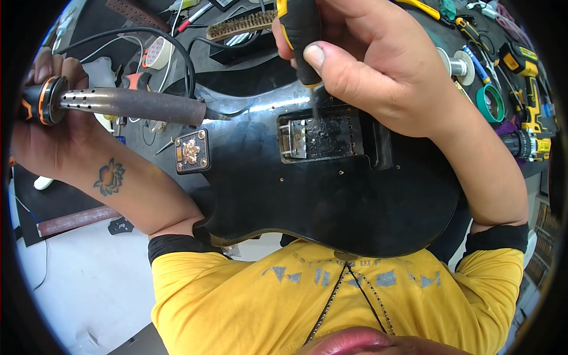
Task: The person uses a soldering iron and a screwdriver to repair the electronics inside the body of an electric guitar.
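Note:
A black electric guitar body (307,204) lies across the bench edge, close against my yellow shirt. My left hand (65,139) is closed round the black and orange handle of a large soldering iron (142,106). Its dark tip reaches over the body's upper left part. In my right hand (378,77) is a black and yellow screwdriver (306,53), pointing down. The blurred shaft reaches a rectangular cavity (343,139), where a metal block (296,141) sits at the left. A dark neck plate with a gold-coloured emblem (191,152) is at the body's left.
A wooden brush (242,26) lies beyond the body, with a black cable (183,50) and a tape roll (158,53) to its left. At right are a solder spool (461,66), a green ring (490,103) and a yellow power drill (526,94).

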Demonstrator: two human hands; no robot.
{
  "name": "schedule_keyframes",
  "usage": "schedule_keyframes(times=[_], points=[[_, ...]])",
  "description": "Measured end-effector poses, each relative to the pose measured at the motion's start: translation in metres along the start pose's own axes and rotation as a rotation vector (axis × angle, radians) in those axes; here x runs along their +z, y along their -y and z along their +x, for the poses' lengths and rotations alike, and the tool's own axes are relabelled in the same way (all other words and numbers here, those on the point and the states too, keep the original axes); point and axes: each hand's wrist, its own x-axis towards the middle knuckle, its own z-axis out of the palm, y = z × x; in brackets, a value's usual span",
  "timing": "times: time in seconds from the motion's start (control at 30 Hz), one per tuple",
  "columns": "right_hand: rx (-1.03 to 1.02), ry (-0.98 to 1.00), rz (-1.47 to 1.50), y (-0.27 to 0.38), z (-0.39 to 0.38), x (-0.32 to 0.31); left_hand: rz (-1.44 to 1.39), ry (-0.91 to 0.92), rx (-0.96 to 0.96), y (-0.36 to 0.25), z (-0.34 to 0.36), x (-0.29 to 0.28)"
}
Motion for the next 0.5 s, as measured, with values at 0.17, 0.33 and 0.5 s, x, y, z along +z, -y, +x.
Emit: schedule_keyframes(times=[0.17,0.33,0.5], points=[[0.649,-0.052,0.589,0.030,0.016,-0.011,0.008,0.000,0.006,0.003,-0.003,0.000],[0.494,-0.254,0.586,0.002,-0.004,0.005,0.008,-0.001,0.007,0.007,-0.009,0.007],[0.666,-0.375,0.557,0.014,0.000,-0.007,0.063,-0.026,0.012,0.009,-0.010,0.009]])
